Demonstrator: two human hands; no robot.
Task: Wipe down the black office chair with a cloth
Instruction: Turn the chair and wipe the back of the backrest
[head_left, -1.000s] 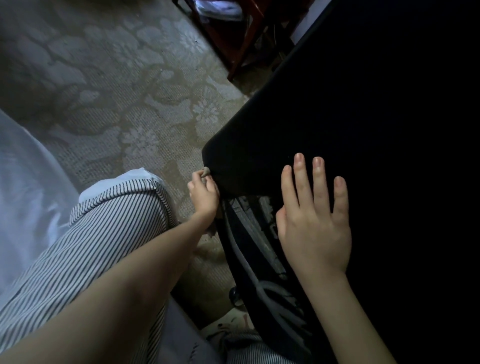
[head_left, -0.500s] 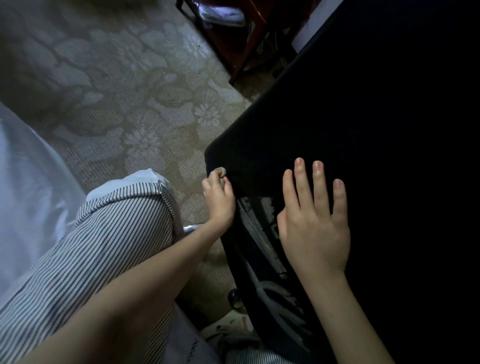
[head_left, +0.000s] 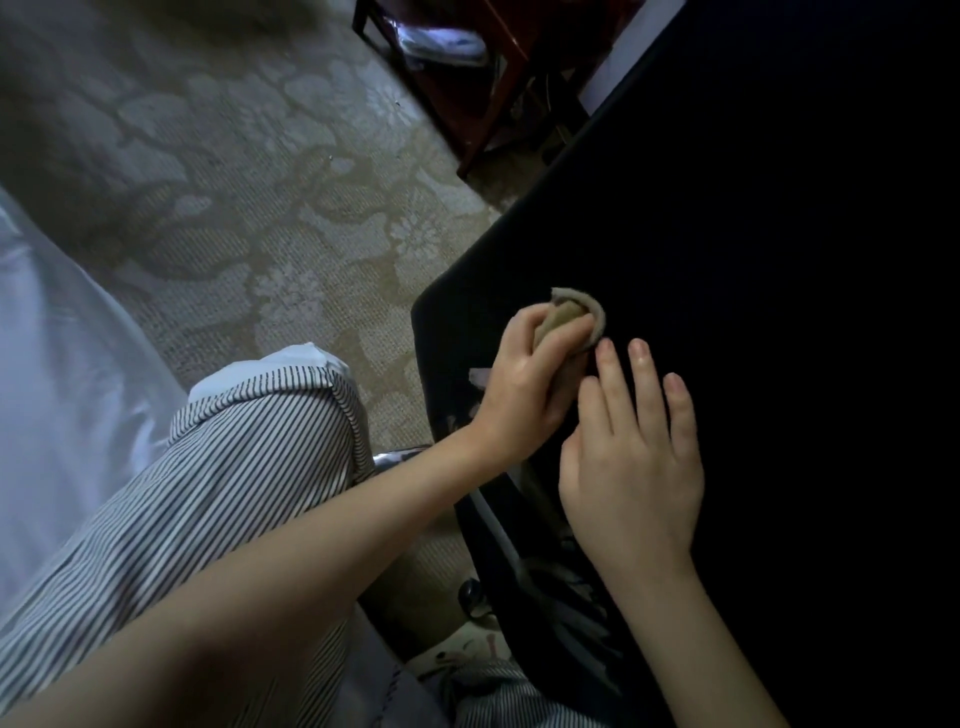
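Tan cloth (head_left: 577, 318), gripped in my left hand (head_left: 522, 387), has moved from the edge of the chair (head_left: 727, 249) onto its top to wipe there, right hand (head_left: 634, 462) spread flat.

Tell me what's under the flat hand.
The right hand lies flat on the black chair. Its palm hides the spot beneath. The left hand grips the cloth beside it.

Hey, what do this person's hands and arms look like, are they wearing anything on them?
Both the left hand and the right hand are bare: no gloves, rings, watch or bracelet visible. The forearms are uncovered to the picture's edge, so no sleeves show. The right hand's fingernails look short and unpainted. The only clothing in view is finely striped trousers.
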